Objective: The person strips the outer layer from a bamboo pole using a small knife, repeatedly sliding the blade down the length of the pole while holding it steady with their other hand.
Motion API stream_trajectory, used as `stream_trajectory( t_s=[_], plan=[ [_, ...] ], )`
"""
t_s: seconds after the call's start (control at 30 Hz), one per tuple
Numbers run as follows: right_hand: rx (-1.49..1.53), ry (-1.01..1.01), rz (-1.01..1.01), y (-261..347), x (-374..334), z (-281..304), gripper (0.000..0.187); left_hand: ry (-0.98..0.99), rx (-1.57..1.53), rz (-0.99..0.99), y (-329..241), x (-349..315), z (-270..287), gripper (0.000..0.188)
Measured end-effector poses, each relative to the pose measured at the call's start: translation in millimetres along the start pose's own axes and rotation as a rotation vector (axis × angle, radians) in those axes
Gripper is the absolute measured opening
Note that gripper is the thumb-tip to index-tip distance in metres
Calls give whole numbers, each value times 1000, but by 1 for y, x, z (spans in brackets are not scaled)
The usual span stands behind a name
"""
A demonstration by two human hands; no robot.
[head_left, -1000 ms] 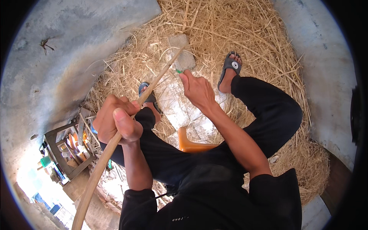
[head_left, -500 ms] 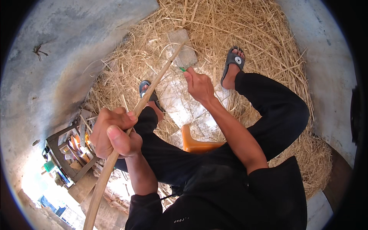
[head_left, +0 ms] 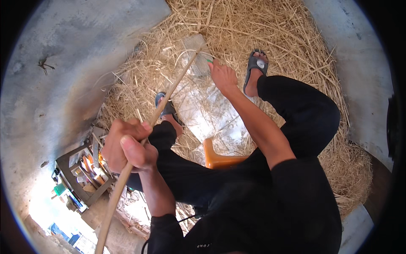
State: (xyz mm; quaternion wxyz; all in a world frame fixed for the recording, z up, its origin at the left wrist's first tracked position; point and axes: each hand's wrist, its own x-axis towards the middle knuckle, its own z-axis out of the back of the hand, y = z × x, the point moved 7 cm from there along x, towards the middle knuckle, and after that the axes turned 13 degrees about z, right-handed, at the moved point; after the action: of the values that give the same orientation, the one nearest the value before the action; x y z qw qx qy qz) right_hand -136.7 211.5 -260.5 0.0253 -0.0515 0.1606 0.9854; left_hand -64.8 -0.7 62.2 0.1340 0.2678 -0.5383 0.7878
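Note:
A long, pale wooden stick point(head_left: 175, 84) slants from the lower left up toward the floor ahead. My left hand point(head_left: 131, 146) is closed around its middle, with the thumb lying along it. Farther out, my right hand point(head_left: 223, 76) is closed on a small green-handled tool point(head_left: 209, 61), just right of the stick's thin far end. Most of that tool is hidden by my fingers, and its working end is too small to make out. Beneath the stick's tip a grey stone block point(head_left: 195, 42) lies among straw.
Loose straw and shavings point(head_left: 262, 25) cover much of the floor. My sandalled feet flank a pale slab point(head_left: 211, 110). An orange-brown seat edge point(head_left: 222, 161) shows between my legs. A wooden rack point(head_left: 86, 173) holding bottles stands at left, against a grey wall point(head_left: 76, 63).
My right hand has moved forward, away from me, with the green-handled tool, nearer the stick's far end. My left hand keeps its hold on the stick.

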Motion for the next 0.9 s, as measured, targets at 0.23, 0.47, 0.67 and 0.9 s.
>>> stream_trajectory(
  t_s=[0.23,0.47,0.67,0.9],
  plan=[
    [83,-18,-54,-28,40,-79,43,1,2,21,-1,-3,0,43],
    [167,-20,-145,-61,30,-45,42,-42,43,-1,5,7,6,41],
    [263,-9,20,-18,23,-24,43,-40,58,-7,4,7,4,40],
    [117,48,-58,-54,58,-75,47,-23,40,-8,1,5,1,40]
  ],
)
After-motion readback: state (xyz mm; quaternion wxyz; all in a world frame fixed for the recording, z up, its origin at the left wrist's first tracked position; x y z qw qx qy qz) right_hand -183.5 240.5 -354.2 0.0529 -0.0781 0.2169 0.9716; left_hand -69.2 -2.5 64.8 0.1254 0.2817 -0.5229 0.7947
